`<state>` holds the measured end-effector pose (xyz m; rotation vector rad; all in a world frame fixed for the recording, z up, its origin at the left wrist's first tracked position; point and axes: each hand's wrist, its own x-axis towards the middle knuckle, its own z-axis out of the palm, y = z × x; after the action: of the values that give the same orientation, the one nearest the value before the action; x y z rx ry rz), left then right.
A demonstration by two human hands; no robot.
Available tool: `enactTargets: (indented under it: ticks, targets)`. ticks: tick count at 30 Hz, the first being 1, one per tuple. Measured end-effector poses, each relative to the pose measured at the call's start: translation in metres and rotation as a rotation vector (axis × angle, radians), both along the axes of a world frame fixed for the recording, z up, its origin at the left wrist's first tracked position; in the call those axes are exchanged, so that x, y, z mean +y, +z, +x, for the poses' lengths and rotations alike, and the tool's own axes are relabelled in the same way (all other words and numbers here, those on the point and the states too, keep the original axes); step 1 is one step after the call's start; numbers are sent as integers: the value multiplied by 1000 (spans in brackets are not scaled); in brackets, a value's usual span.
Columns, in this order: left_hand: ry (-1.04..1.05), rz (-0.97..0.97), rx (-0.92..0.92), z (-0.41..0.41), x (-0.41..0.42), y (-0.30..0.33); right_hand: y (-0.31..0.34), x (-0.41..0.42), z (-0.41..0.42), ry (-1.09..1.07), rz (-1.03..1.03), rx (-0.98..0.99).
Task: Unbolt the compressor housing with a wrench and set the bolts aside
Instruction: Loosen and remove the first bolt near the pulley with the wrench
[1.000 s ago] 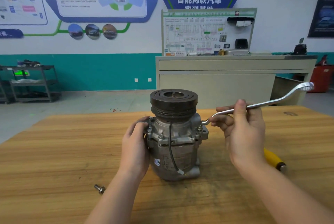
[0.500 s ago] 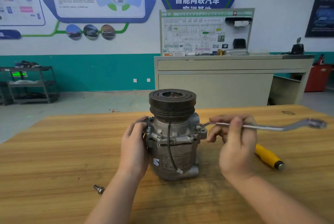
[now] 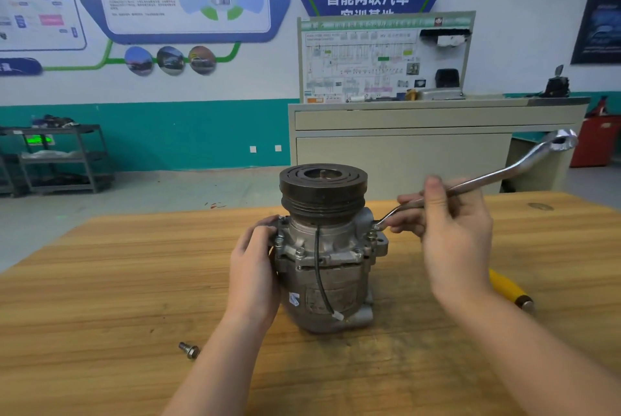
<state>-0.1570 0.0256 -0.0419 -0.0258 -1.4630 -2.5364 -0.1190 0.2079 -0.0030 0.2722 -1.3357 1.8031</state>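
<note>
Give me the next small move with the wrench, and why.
Probably another swing of the wrench to loosen that bolt further. Its near ring end sits on a bolt at the compressor's right flange, the right hand grips the shaft, the left hand steadies the body, and only one bolt lies on the table.

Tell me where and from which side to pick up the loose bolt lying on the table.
Take the loose bolt by its shank, just behind the flanged head, coming straight down from above. It lies flat on the wooden table with bare wood on both sides, so a pinch across the narrow shank looks easiest. The left forearm passes close on its right.
</note>
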Motion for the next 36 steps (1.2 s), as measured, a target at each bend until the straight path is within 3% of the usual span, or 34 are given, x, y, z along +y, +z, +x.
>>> enactTargets:
  ticks: [2, 6, 8, 11, 13, 15, 18, 20, 24, 26, 29, 36]
  targets:
    - [-7, 6, 1, 1, 0, 1, -7, -7, 6, -31, 177, 64]
    - [-9, -3, 0, 2, 0, 2, -26, -3, 11, -262, 757, 313]
    - [-9, -10, 5, 3, 0, 1, -38, -1, 11, -291, 767, 383]
    - [-14, -16, 16, 3, 0, 1, -37, -9, 6, -132, 236, 249]
    - [-10, -20, 18, 2, -1, 1, -25, -11, -9, -39, -125, -9]
    - [-7, -24, 8, 1, -1, 0, -4, -2, -26, 194, -452, -254]
    - [-19, -11, 0, 1, -1, 0, 21, 21, -34, 502, -811, -294]
    - [-14, -5, 5, 0, -1, 0, 21, 33, -29, 438, -684, -241]
    - [-6, -2, 17, 0, 0, -1, -6, 26, -13, -65, 146, -361]
    - [-13, 9, 23, -1, -1, -2, -16, 14, -6, -151, 452, -402]
    - [-26, 18, 28, -2, -2, -3, -22, 1, -4, -160, 549, -410]
    - [-13, 33, 65, -3, -2, -5, -25, 3, -5, -214, 518, -400]
